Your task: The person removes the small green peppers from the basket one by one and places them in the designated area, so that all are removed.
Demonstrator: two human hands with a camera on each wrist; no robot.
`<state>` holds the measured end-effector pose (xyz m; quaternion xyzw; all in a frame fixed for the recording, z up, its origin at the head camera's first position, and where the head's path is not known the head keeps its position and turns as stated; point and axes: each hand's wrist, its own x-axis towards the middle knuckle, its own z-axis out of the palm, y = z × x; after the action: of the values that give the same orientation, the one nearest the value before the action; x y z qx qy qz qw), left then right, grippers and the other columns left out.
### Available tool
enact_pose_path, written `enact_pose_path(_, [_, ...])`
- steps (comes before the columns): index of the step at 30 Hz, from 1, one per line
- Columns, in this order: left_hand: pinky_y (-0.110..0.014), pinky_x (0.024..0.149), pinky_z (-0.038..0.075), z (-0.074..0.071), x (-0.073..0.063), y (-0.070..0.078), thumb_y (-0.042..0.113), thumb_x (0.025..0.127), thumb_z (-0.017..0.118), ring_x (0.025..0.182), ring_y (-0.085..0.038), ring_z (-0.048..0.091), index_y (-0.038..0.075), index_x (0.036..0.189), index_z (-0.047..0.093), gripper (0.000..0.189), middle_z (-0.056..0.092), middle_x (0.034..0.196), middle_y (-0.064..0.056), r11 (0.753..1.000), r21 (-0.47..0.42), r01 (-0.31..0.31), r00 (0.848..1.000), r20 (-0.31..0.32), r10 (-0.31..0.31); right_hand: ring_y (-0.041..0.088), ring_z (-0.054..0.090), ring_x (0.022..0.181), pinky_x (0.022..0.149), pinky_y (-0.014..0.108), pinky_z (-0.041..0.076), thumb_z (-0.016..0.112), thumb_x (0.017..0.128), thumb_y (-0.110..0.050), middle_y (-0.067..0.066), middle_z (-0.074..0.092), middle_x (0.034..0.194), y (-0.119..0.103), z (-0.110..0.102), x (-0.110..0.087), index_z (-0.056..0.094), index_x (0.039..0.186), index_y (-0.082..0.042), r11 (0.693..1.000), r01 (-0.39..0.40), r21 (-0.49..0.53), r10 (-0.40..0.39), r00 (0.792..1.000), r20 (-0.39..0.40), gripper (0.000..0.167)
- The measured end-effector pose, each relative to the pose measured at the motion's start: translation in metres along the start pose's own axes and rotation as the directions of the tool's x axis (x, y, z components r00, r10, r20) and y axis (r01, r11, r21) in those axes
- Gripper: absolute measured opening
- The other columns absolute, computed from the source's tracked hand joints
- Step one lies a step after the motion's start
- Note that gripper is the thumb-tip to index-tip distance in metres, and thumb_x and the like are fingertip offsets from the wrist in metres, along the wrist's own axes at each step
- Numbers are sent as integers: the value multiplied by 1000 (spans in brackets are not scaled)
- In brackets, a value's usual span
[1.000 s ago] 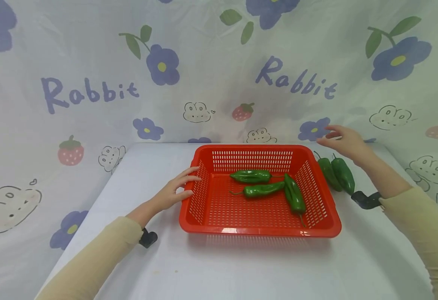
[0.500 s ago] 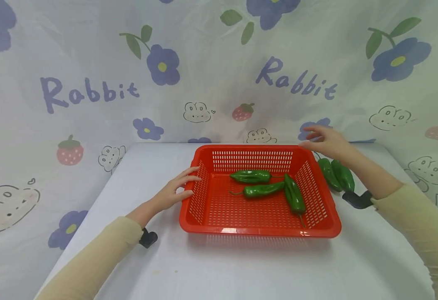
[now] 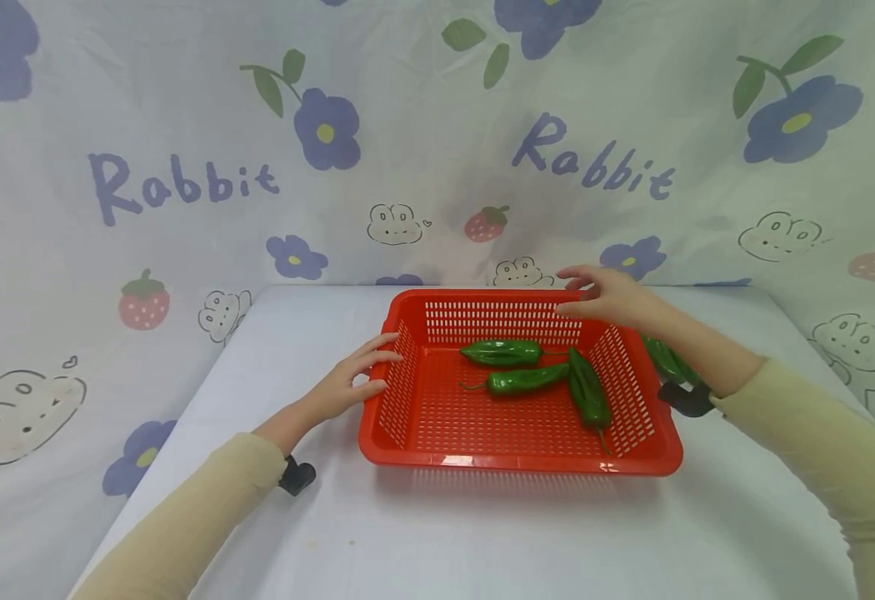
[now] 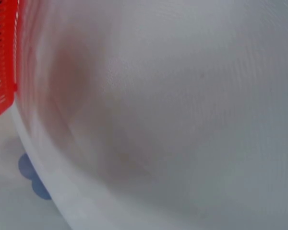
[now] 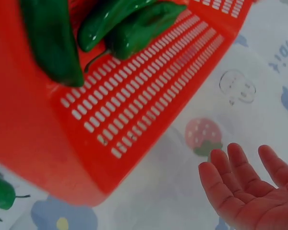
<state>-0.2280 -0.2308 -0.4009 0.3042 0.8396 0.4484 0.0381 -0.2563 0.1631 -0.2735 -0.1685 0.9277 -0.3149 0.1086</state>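
A red plastic basket with slotted walls stands on the table, and three green peppers lie inside it. At its left rim rests my left hand, fingers extended over the edge. Above the far right corner hovers my right hand, holding nothing, its fingers loosely bent and spread. The right wrist view shows that hand with its palm bare beside the basket wall. Outside the basket's right wall lie more green peppers, partly hidden by my right forearm.
A white cloth covers the table. Behind it hangs a printed curtain with flowers, strawberries and rabbits. Black wrist-camera mounts sit under both wrists.
My right hand has moved left, from above the peppers outside the basket to its far right corner. The left hand, the basket and the peppers have stayed put.
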Motion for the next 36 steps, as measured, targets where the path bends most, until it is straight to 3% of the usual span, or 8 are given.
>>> enact_pose_path(11, [-49, 89, 47, 2, 1, -1, 13, 86, 54, 135, -27, 23, 7, 124, 53, 38, 27, 149, -6, 1000, -3, -11, 1000, -9, 11, 38, 52, 109, 89, 50, 44, 67, 82, -24, 23, 53, 123, -3, 23, 16, 43, 133, -4, 989, 136, -62, -132, 989, 60, 60])
enact_pose_path(20, [-52, 91, 45, 1, 1, 0, 14, 87, 54, 136, -27, 21, 9, 125, 53, 38, 27, 149, -5, 1000, -6, -9, 1000, -10, 9, 32, 53, 104, 87, 45, 47, 68, 80, -23, 19, 55, 120, -1, 55, 26, 46, 132, -6, 990, 115, -86, -100, 981, 167, 59])
enact_pose_path(27, [-52, 90, 46, 1, 1, -1, 12, 87, 53, 135, -28, 23, 8, 125, 53, 38, 27, 149, -6, 1000, -7, -15, 1000, -8, 15, 34, 52, 109, 92, 46, 44, 70, 78, -16, 19, 57, 118, 2, 72, 30, 50, 128, -3, 980, 161, -117, -131, 965, 229, 55])
enact_pose_path(36, [-51, 89, 46, 2, 1, 0, 10, 86, 53, 135, -28, 23, 7, 124, 53, 38, 27, 148, -7, 1000, -7, -16, 1000, -9, 15, 34, 53, 108, 89, 42, 46, 70, 76, -12, 22, 58, 115, 6, 90, 33, 51, 125, -1, 972, 184, -150, -130, 942, 310, 54])
